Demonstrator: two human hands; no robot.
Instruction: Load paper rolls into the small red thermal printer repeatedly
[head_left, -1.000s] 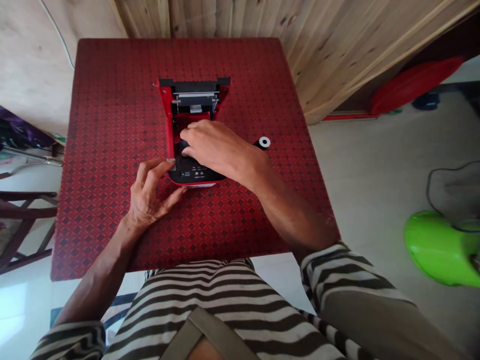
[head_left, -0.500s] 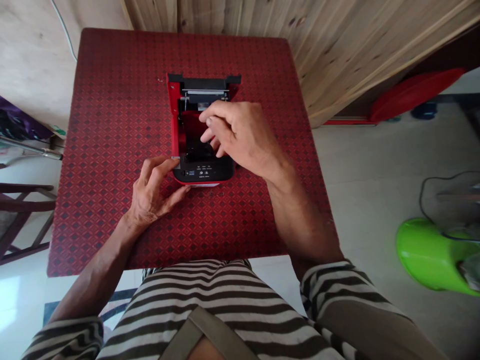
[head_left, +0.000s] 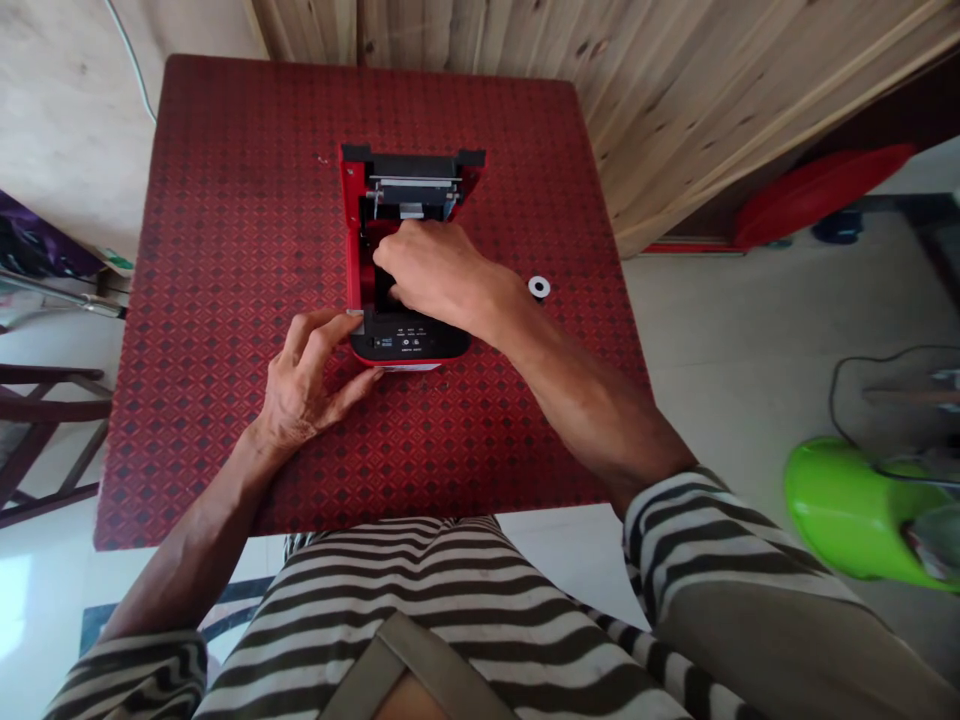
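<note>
A red-and-black label printer sits on the table with its lid raised, showing a roller and metal bars under it. My left hand grips the printer's front left corner, fingers on the top edge and thumb against the front. Inside the printer's bay is my right hand, its fingers curled downward. The fingertips are hidden, so anything between them cannot be made out. To the right of the printer, just beyond my right forearm, rests a small white roll with a dark centre.
The table has a red patterned cover. A wooden plank wall runs along its far side. On the left stands a dark wooden chair. A green bucket and a cable are on the floor at right.
My right hand has moved left and down into the printer's bay, and its fingers have curled in. The white roll behind my forearm has come into view. My left hand stays put.
</note>
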